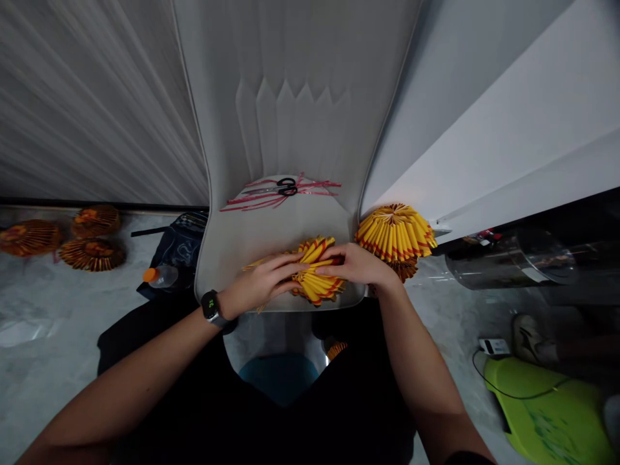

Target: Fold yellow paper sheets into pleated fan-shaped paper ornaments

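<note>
A pleated yellow paper piece with red edges (316,279) lies at the front of the grey chair seat (232,239). My left hand (266,278) holds its left side, with the fingers bent over the folds. On its right side, my right hand (358,263) grips the folds with thumb and fingers. Farther back on the seat are black-handled scissors (287,187) among several pink-red strings (252,202). Just right of the seat is a larger fanned yellow paper piece (397,232), with a darker one partly hidden beneath it.
Several round pleated pieces (92,254) lie on the floor at the left. A dark bag (181,242) and an orange-capped bottle (165,276) are beside the chair. At the right are a clear container (508,258), a green stool (547,407) and a person's shoe (527,338).
</note>
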### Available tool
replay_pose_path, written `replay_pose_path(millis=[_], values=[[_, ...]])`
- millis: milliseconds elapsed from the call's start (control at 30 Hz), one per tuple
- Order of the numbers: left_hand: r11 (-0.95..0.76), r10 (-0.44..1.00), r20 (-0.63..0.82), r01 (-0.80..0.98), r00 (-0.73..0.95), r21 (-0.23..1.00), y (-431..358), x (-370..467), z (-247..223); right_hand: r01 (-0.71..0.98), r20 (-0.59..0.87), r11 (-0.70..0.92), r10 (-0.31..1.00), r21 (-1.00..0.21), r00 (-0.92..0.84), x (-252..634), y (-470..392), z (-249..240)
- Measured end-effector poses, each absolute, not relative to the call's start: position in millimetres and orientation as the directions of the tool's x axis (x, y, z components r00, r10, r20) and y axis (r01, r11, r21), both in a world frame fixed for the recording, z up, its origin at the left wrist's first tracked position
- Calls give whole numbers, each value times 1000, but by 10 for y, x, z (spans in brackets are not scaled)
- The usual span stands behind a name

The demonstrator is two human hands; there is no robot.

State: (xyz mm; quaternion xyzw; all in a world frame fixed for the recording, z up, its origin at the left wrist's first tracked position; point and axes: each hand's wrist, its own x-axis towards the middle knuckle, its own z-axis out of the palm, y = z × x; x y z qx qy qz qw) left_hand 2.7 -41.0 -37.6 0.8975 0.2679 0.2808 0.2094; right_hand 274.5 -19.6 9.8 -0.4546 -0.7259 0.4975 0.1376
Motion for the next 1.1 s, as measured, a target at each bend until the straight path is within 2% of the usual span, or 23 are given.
replay_pose_path(millis=[233, 333, 400, 533, 667, 900, 1000, 1100], values=[[-766, 592, 410, 328, 693, 552, -387, 28, -360, 431, -258, -22, 828, -902, -498, 2762, -132, -7], [-761, 601, 415, 330, 683, 558, -392, 29, -347, 331, -214, -117, 938, -936, -272, 2812, -65, -58], [-760, 601, 408, 332, 687, 559, -400, 25, -335, 271, -215, -172, 967, -947, -136, 2885, -21, -123], [-758, 593, 388, 326, 705, 566, -422, 4, -319, 325, -297, -219, 930, -920, -216, 3055, 34, -269], [-758, 584, 396, 302, 709, 578, -437, -22, -326, 284, -299, -210, 898, -936, -323, 3136, 41, -292], [-760, 580, 404, 291, 708, 581, -443, -34, -335, 256, -139, -66, 951, -964, -277, 3117, 6, -239], [-763, 572, 402, 282, 715, 582, -439, -30, -324, 281, -108, -15, 941, -960, -320, 3130, -6, -270], [-760, 571, 398, 280, 718, 586, -432, -27, -315, 236, -72, 4, 948, -972, -311, 3150, -14, -284]])
